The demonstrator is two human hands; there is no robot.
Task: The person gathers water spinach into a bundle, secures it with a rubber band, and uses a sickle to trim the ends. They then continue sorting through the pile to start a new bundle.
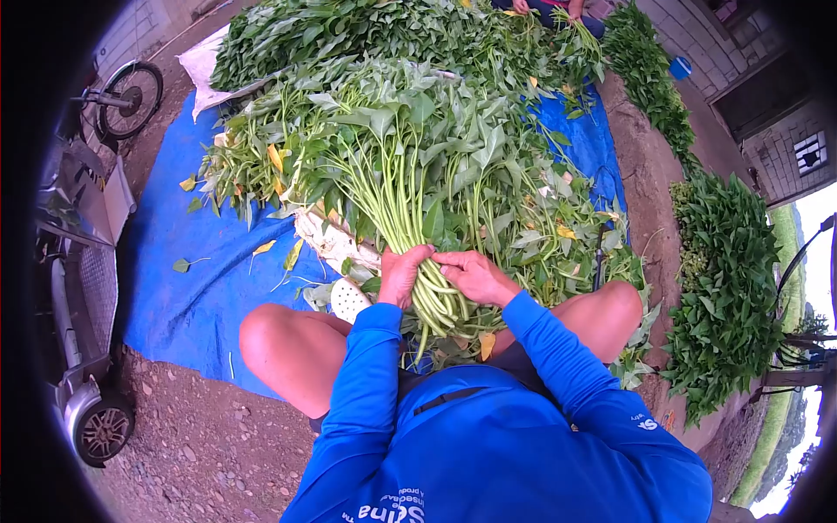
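A thick bunch of long-stemmed leafy greens (397, 205), like water spinach, is between my knees, its leaves pointing away from me and its cut stem ends toward my lap. My left hand (403, 275) is wrapped round the stems from the left. From the right, my right hand (478, 277) grips the same stems, its fingers curled against them close to my left thumb. Just beyond lies a large heap of loose greens (497, 174), with some yellow leaves in it. A white slipper with dark holes (349, 299) shows beside my left wrist.
A blue tarp (209, 270) lies under the heap. More greens (724, 288) are piled along the right. Another person's hand (520, 6) is at the top, near a smaller bunch (580, 44). A vehicle wheel (103, 429) and another wheel (132, 100) stand at left.
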